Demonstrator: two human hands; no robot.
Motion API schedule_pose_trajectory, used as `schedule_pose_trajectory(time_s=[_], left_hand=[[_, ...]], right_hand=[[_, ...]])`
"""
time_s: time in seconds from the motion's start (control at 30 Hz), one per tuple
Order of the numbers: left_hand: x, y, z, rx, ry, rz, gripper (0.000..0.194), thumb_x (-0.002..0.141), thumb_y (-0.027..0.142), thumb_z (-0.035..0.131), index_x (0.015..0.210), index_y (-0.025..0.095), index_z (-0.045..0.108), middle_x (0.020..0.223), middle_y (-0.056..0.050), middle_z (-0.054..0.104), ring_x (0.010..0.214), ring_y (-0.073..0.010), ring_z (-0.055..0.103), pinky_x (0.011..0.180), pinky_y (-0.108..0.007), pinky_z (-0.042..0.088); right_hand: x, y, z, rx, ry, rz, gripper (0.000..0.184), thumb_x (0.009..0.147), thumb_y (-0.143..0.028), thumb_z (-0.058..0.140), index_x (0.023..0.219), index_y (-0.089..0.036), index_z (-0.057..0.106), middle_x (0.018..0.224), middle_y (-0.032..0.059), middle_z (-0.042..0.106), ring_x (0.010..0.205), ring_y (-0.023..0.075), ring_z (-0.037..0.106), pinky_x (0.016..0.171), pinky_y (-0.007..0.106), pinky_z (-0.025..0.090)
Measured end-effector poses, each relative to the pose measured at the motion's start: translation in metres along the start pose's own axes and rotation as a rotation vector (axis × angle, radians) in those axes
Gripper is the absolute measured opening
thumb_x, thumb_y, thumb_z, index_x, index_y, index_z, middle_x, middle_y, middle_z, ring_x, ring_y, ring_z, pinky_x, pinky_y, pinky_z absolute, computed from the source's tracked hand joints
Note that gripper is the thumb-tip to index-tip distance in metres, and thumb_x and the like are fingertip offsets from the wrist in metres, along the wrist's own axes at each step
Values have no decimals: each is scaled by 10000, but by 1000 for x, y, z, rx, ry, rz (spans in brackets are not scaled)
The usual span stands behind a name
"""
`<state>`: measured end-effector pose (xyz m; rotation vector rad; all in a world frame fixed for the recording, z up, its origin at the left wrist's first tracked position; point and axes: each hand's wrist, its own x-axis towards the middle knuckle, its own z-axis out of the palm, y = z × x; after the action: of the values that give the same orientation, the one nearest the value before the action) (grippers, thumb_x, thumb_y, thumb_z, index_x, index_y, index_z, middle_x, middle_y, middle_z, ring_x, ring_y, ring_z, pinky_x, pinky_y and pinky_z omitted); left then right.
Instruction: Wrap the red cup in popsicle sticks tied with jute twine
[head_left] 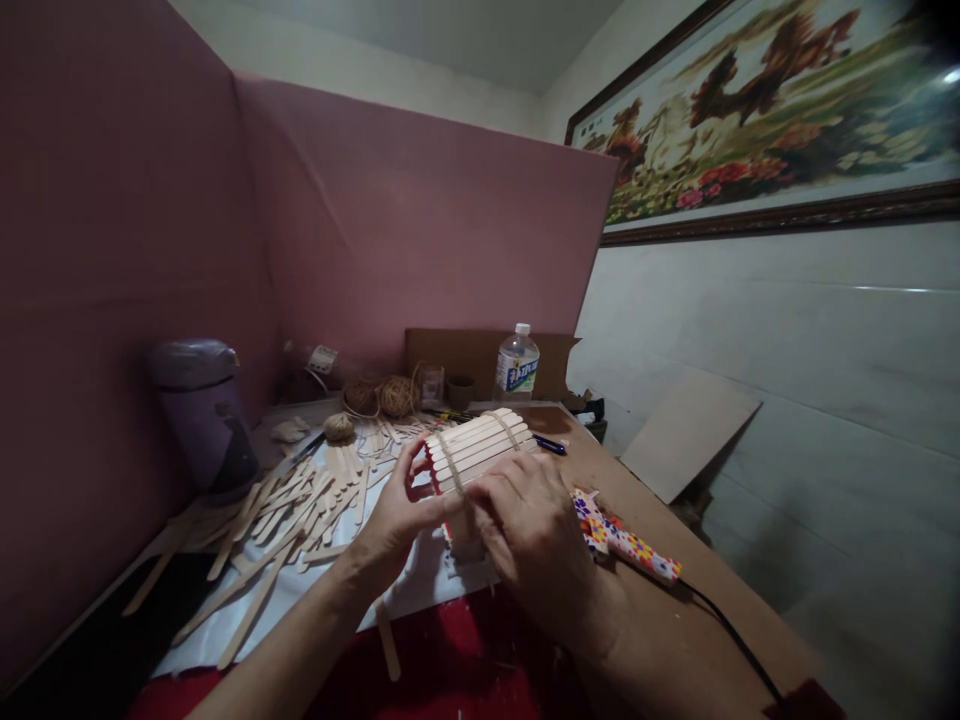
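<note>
A small box built of pale wooden craft sticks [480, 445] is held tilted above the table, with bands of twine across its slatted top. My left hand [397, 515] grips its near left end, thumb and fingers curled round the edge. My right hand [529, 535] is closed on its near right side, knuckles toward me, covering the lower part of the box. A glue gun with a colourful dotted pattern [626, 545] lies just right of my right hand, and its black cord [739, 640] trails toward me.
Several loose craft sticks [292, 510] lie spread on white paper at the left. A purple container [202, 410] stands far left. Balls of twine [394, 395], a water bottle [516, 363] and a blue pen [550, 446] are at the back. Pink boards wall the table.
</note>
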<state>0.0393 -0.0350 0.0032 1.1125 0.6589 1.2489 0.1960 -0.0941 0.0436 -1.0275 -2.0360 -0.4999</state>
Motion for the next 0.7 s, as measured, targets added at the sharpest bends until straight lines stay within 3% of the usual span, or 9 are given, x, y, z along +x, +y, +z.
schedule_pose_trajectory(time_s=[0.2,0.43,0.7], left_hand=[[1,-2,-1,48,17,24,979,552,300,878,1388,260,371,1360,-140,511,1078,-284,611,864,-352,507],[1,0,0,45,86,-3,1030,479,280,904,1374,241,394,1325,-148,528,987,-264,640,792,-333,526],[2,-2,1,27,108,-31,1005,494,276,902,1368,257,406,1306,-128,539,935,-225,654,777,-310,530]], right_hand=[[6,2,-1,-39,-106,-32,129,882,-108,489,804,-142,586,803,81,600,807,232,496,764,380,420],[10,7,4,-129,-136,-152,176,837,-41,449,786,-138,586,785,92,583,785,233,468,748,369,435],[10,16,9,-193,-132,-287,255,913,-62,379,769,-141,574,766,101,573,751,230,438,719,368,423]])
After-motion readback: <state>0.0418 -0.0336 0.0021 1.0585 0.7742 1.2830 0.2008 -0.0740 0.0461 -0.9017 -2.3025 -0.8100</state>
